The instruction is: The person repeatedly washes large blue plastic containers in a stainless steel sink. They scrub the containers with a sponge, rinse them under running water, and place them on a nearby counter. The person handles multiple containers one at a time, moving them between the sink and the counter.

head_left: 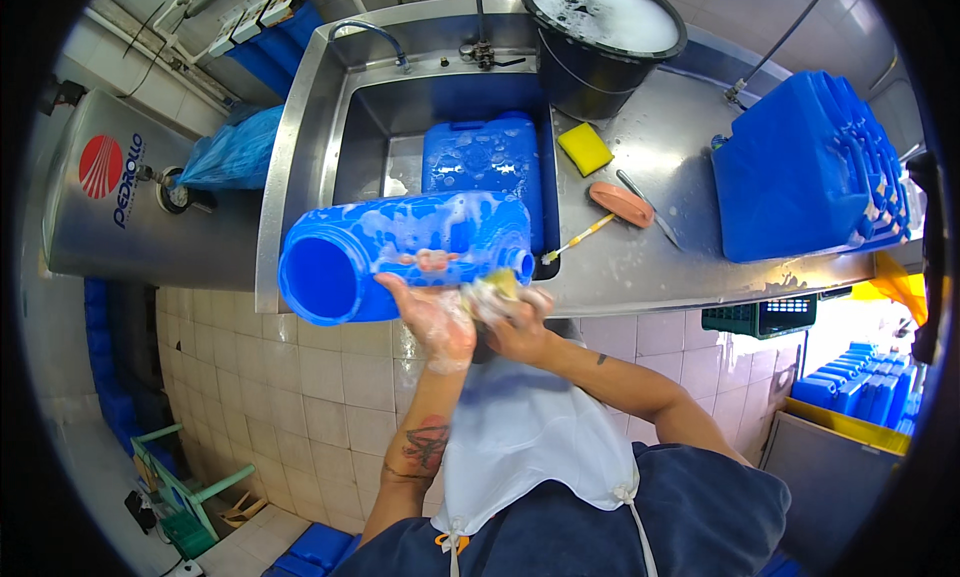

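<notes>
A soapy blue plastic container (400, 232) lies on its side across the near part of the sink, its wide round mouth at the left and a small spout at the right. My left hand (440, 327) is open at its near side, palm turned up and foamy, thumb stretched against the plastic; its other fingers are partly hidden. Right beside it, my right hand (520, 327) is closed on a foamy yellowish sponge (497, 285), somewhat smeared by motion. Behind the container, a wet blue jerrycan (480, 157) sits in the steel sink (300, 157).
On the right counter lie a yellow sponge (585, 149), a pinkish scrub brush (621, 204), a thin yellow-handled brush (580, 238) and a slim tool (640, 192). A black bucket of suds (590, 72) stands behind them. Several blue jerrycans (790, 177) stand at far right; a faucet (370, 27) rises at back left.
</notes>
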`<state>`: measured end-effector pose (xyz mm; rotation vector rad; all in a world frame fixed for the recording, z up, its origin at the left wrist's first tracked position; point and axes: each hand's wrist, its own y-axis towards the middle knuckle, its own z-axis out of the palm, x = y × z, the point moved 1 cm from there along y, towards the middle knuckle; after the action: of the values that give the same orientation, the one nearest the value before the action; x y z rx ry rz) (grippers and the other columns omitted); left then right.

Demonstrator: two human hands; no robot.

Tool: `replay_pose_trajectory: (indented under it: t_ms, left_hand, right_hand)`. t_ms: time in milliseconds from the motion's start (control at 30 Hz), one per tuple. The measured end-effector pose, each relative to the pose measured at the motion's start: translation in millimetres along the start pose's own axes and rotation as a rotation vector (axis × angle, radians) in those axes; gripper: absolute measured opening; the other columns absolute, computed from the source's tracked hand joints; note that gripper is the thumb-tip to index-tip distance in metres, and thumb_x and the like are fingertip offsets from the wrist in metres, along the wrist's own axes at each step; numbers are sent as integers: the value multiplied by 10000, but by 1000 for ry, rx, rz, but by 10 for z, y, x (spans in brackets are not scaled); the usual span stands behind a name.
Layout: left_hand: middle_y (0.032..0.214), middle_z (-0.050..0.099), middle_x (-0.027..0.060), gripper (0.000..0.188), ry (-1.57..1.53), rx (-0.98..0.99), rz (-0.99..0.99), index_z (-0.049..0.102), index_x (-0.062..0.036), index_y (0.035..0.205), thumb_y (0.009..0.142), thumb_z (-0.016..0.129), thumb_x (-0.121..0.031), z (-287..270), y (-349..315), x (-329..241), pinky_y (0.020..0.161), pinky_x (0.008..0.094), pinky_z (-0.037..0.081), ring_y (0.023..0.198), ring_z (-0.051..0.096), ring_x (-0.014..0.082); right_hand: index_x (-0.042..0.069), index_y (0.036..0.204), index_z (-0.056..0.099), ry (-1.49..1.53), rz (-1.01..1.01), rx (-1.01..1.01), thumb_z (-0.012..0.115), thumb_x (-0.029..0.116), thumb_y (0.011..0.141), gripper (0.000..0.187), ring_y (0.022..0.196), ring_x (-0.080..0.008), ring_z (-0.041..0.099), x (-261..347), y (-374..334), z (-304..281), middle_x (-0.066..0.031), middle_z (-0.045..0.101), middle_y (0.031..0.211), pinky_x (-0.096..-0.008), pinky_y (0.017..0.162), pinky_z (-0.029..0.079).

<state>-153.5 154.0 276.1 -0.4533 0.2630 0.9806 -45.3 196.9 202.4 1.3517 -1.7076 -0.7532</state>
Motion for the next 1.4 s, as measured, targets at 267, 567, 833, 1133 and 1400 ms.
replay_pose_trajectory:
  t_ms: [267, 567, 833, 1133, 1400]
  left_hand:
    - [807, 443, 12, 401, 76, 89, -67, 494, -144, 969, 953, 487, -544, 66, -24, -42, 836, 362, 423, 780, 458, 164]
    - [623, 377, -44, 474, 221, 90, -161, 483, -168, 891, 925, 464, -640, 121, -131, -284, 516, 254, 333, 508, 356, 85]
    - [591, 416, 6, 499, 588, 348, -324, 441, -89, 902, 967, 428, -583, 78, -311, -196, 437, 263, 359, 450, 389, 87]
    - [662, 499, 54, 366, 1026, 539, -391, 542, -13, 1013, 1007, 492, -375, -74, -362, -144, 503, 303, 430, 542, 470, 128]
    - [988, 646, 226, 478, 1754, 890, 302, 574, -17, 1249, 937, 590, -379, -255, -379, -184, 813, 434, 494, 928, 607, 379]
  right_hand:
    - [246, 1029, 648, 26, -257, -117, 734, 167, 770, 284, 1020, -240, 451, -291, -314, -14, -28, 552, 1163, -385, 795, 403]
    - [115, 1077, 592, 722, 433, 35, 688, 59, 816, 283, 1034, -331, 498, -778, 632, -210, -101, 503, 1184, -420, 931, 420]
    - [115, 1007, 645, 385, -148, 27, 745, 22, 714, 324, 1076, -328, 485, -712, 1493, -121, -75, 544, 1171, -410, 914, 417]
    - [77, 971, 734, 712, -162, 673, 624, 145, 866, 167, 1080, -256, 580, -1171, 2714, -196, -97, 692, 1062, -392, 961, 432]
    - [66, 821, 737, 285, -509, 1686, 668, 150, 777, 117, 1031, -254, 550, -477, 2724, -173, -55, 666, 989, -397, 844, 486]
